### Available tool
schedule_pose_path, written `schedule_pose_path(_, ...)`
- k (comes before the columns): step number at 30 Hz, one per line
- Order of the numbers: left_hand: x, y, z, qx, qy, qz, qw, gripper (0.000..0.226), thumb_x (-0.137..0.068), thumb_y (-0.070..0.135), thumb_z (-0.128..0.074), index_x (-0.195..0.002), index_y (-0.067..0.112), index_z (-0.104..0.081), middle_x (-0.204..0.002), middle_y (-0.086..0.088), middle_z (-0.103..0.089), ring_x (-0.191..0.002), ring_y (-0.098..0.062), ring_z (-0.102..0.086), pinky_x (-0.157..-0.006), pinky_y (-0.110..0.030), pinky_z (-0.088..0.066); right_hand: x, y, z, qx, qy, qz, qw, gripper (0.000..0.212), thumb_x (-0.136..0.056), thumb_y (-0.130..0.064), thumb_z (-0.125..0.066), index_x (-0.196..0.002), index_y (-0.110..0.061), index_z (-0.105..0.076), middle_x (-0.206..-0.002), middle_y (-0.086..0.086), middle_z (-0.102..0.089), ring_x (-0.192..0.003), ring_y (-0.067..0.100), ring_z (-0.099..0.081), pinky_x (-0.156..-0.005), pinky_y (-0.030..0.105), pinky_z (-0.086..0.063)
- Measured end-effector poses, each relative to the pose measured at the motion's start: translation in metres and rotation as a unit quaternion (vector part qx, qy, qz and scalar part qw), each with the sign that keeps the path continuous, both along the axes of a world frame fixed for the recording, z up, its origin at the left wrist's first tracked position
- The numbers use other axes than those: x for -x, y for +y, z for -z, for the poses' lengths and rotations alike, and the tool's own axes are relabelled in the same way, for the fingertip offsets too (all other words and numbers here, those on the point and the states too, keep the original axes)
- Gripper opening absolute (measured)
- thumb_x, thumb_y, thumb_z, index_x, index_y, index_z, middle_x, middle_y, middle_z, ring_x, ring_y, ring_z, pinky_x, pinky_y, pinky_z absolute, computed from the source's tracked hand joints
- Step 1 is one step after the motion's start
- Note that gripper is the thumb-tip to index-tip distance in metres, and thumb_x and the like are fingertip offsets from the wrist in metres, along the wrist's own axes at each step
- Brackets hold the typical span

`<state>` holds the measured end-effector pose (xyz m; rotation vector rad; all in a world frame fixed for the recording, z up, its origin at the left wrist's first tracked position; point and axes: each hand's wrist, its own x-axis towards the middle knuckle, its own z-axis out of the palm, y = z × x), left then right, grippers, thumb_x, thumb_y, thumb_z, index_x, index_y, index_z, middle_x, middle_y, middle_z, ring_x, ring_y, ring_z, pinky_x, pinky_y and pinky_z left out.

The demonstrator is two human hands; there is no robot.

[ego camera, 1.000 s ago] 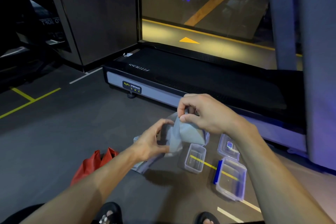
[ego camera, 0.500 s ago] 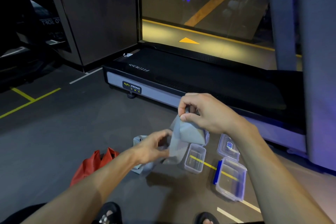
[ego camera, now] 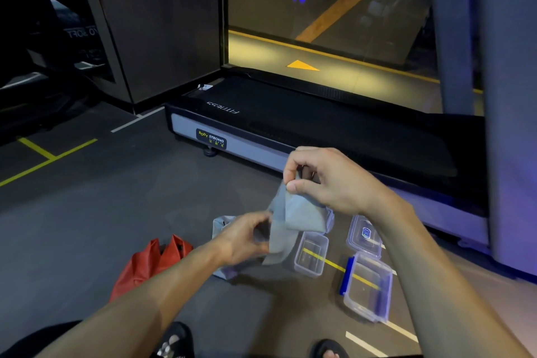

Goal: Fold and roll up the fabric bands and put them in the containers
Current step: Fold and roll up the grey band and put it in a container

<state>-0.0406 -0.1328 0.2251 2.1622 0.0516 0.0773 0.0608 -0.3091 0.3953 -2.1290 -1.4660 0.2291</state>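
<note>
My gym floor, taped in yellow, carries a red bag, three clear containers beside the treadmill, and my sandals.

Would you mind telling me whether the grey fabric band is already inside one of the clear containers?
No, the grey fabric band hangs above the floor, held between both hands, above the open clear container.

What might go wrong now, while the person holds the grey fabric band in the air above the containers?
1. The right hand only pinches the top corner of the grey fabric band; that small grip may slip and undo the fold.
2. The hanging lower end could brush the small clear plastic container beneath it and shift it.
3. The left hand looks blurred, so its hold is uncertain.
</note>
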Motion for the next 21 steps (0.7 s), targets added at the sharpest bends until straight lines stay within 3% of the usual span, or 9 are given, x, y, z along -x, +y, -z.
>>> schedule_pose_path(3, -0.004, 0.001, 0.009, -0.026, 0.019, -0.036, 0.999, 0.012, -0.085, -0.001, -0.076, -0.094, 0.006, -0.071, -0.079, 0.012, -0.072, -0.073, 0.008, -0.062, -0.073, -0.011, -0.046, 0.001, 0.000, -0.003, -0.014, 0.012, -0.001, 1.000, 0.011, -0.092, -0.013, -0.073, -0.086, -0.020, -0.067, -0.090, -0.007, -0.064, -0.073, 0.016, -0.060, -0.067, 0.029, -0.050)
schedule_pose_path(5, -0.005, -0.005, 0.005, -0.041, 0.017, -0.033, 0.998, 0.012, -0.093, -0.011, -0.060, -0.094, 0.000, -0.064, -0.065, 0.017, -0.067, -0.060, 0.012, -0.060, -0.062, -0.006, -0.044, 0.002, 0.000, -0.004, -0.022, 0.021, -0.007, 1.000, 0.011, -0.091, -0.012, -0.073, -0.086, -0.019, -0.067, -0.090, -0.006, -0.065, -0.070, 0.014, -0.059, -0.065, 0.025, -0.048)
schedule_pose_path(8, -0.001, -0.013, 0.001, -0.041, 0.001, -0.038, 0.998, 0.023, -0.100, -0.009, -0.050, -0.120, -0.001, -0.058, -0.095, 0.007, -0.065, -0.069, 0.015, -0.064, -0.065, -0.005, -0.047, 0.003, -0.001, -0.004, -0.029, 0.032, -0.009, 0.999, 0.010, -0.091, -0.010, -0.073, -0.086, -0.017, -0.068, -0.090, -0.005, -0.065, -0.069, 0.012, -0.059, -0.064, 0.022, -0.047)
schedule_pose_path(10, 0.001, -0.008, 0.009, -0.012, 0.004, -0.034, 0.999, 0.032, -0.095, 0.003, -0.066, -0.122, 0.018, -0.056, -0.106, 0.014, -0.058, -0.086, 0.019, -0.060, -0.077, -0.003, -0.043, 0.002, -0.002, -0.003, -0.026, 0.030, -0.007, 0.999, 0.009, -0.091, -0.011, -0.074, -0.087, -0.017, -0.068, -0.090, -0.005, -0.066, -0.070, 0.014, -0.059, -0.065, 0.025, -0.048)
schedule_pose_path(12, 0.003, -0.004, 0.008, -0.042, 0.011, -0.025, 0.999, 0.040, -0.083, 0.006, -0.079, -0.112, 0.027, -0.060, -0.102, 0.022, -0.058, -0.096, 0.019, -0.055, -0.084, -0.004, -0.038, 0.001, -0.002, -0.002, -0.025, 0.027, -0.001, 0.999, 0.010, -0.091, -0.011, -0.074, -0.087, -0.018, -0.068, -0.090, -0.005, -0.065, -0.071, 0.016, -0.060, -0.067, 0.030, -0.050)
schedule_pose_path(14, 0.002, 0.000, 0.008, -0.032, 0.010, -0.008, 0.999, 0.036, -0.080, -0.003, -0.074, -0.102, 0.025, -0.069, -0.095, 0.023, -0.059, -0.093, 0.016, -0.056, -0.083, -0.008, -0.039, -0.001, -0.004, -0.003, -0.031, 0.029, 0.007, 0.999, 0.011, -0.091, -0.010, -0.074, -0.086, -0.018, -0.068, -0.090, -0.005, -0.065, -0.071, 0.016, -0.060, -0.067, 0.032, -0.050)
schedule_pose_path(18, -0.001, -0.004, -0.003, 0.100, -0.015, 0.000, 0.995, 0.037, -0.074, -0.007, -0.054, -0.093, 0.014, -0.077, -0.101, -0.008, -0.062, -0.093, -0.001, -0.063, -0.083, -0.018, -0.047, -0.006, -0.009, -0.004, -0.034, 0.031, 0.019, 0.999, 0.012, -0.091, -0.010, -0.074, -0.086, -0.019, -0.068, -0.091, -0.007, -0.064, -0.071, 0.012, -0.060, -0.066, 0.028, -0.049)
schedule_pose_path(21, -0.005, -0.005, -0.007, 0.155, -0.025, -0.022, 0.987, 0.024, -0.071, 0.004, -0.052, -0.083, 0.000, -0.072, -0.086, -0.001, -0.054, -0.080, -0.007, -0.056, -0.075, -0.025, -0.043, -0.014, -0.015, -0.003, -0.041, 0.039, 0.030, 0.998, 0.013, -0.091, -0.010, -0.074, -0.085, -0.020, -0.067, -0.091, -0.008, -0.064, -0.069, 0.009, -0.058, -0.065, 0.028, -0.048)
